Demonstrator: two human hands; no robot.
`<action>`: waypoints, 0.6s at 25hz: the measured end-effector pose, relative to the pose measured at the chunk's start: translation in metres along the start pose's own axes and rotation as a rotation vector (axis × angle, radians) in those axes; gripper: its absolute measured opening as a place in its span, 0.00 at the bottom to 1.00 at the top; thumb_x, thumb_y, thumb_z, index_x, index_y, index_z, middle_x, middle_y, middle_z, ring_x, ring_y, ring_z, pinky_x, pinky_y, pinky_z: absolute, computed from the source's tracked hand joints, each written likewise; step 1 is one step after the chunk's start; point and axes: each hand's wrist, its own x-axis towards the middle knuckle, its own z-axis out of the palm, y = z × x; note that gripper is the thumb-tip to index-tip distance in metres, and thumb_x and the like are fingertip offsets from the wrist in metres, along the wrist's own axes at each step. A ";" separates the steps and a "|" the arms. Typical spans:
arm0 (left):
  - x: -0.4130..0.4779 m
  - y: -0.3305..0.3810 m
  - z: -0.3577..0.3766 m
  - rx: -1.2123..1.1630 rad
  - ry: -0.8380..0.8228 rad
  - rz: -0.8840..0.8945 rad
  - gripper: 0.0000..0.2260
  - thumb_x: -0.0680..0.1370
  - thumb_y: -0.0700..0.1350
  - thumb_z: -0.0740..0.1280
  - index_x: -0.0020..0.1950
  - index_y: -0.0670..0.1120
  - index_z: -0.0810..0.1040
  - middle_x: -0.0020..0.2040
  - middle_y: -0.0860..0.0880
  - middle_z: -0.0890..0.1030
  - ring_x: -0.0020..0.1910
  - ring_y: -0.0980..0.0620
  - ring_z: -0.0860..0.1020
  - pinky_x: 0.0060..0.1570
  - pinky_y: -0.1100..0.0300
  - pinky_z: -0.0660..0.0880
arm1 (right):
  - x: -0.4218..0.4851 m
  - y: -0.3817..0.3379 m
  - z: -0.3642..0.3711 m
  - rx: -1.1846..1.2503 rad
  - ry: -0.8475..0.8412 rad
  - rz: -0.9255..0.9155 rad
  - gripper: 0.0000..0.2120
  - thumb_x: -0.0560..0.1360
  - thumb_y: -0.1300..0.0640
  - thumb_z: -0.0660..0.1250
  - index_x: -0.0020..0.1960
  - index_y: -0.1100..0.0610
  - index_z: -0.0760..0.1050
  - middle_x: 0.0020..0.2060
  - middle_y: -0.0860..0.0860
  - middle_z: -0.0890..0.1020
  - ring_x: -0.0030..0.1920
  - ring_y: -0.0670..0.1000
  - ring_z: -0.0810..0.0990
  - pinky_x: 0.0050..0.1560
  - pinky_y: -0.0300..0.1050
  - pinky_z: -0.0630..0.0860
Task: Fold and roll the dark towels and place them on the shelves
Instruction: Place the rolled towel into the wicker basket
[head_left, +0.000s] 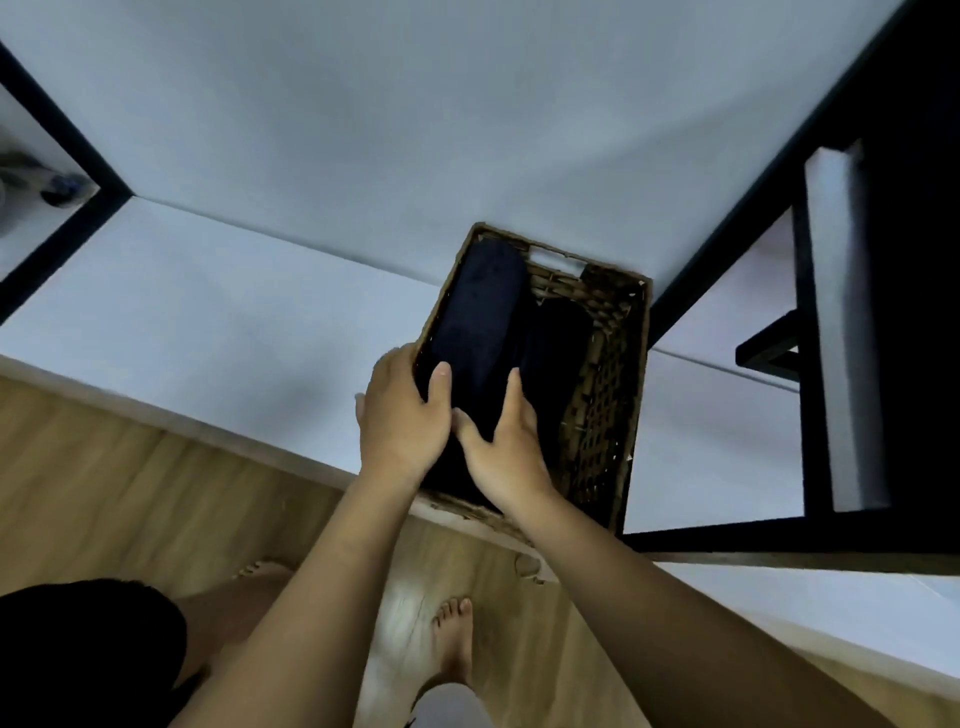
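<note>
Wicker basket (608, 395) sits on a white shelf (208, 291) and holds 2 dark rolled towels: left towel (478, 312) at 9 o'clock, right towel (558, 343) at 3 o'clock. 2 hands grip the left towel's 6 o'clock end: left hand (402, 421) with its thumb on top, right hand (506, 447) clasping its other side.

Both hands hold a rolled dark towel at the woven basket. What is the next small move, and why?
Probably lower the rolled towel into the basket along its left wall, then release: left hand and right hand hold its near end, and a second towel lies beside it.
</note>
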 end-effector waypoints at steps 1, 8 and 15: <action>-0.015 0.014 0.003 -0.086 0.079 0.077 0.20 0.81 0.52 0.60 0.71 0.46 0.70 0.69 0.48 0.73 0.69 0.49 0.70 0.70 0.45 0.65 | -0.016 0.002 -0.011 0.001 0.021 -0.087 0.40 0.78 0.41 0.63 0.80 0.44 0.41 0.79 0.48 0.51 0.77 0.50 0.56 0.71 0.44 0.59; -0.169 0.120 0.020 -0.466 0.199 0.465 0.14 0.80 0.48 0.60 0.64 0.47 0.74 0.60 0.53 0.77 0.60 0.58 0.75 0.55 0.73 0.68 | -0.162 0.025 -0.116 0.009 0.012 -0.503 0.09 0.76 0.61 0.66 0.54 0.49 0.77 0.42 0.44 0.82 0.44 0.41 0.80 0.42 0.36 0.76; -0.275 0.168 0.044 -0.555 0.122 0.573 0.11 0.81 0.48 0.59 0.60 0.48 0.76 0.54 0.52 0.78 0.55 0.52 0.78 0.53 0.57 0.76 | -0.212 0.007 -0.298 0.375 0.713 -0.271 0.18 0.71 0.47 0.71 0.58 0.49 0.74 0.42 0.44 0.81 0.44 0.46 0.81 0.45 0.45 0.76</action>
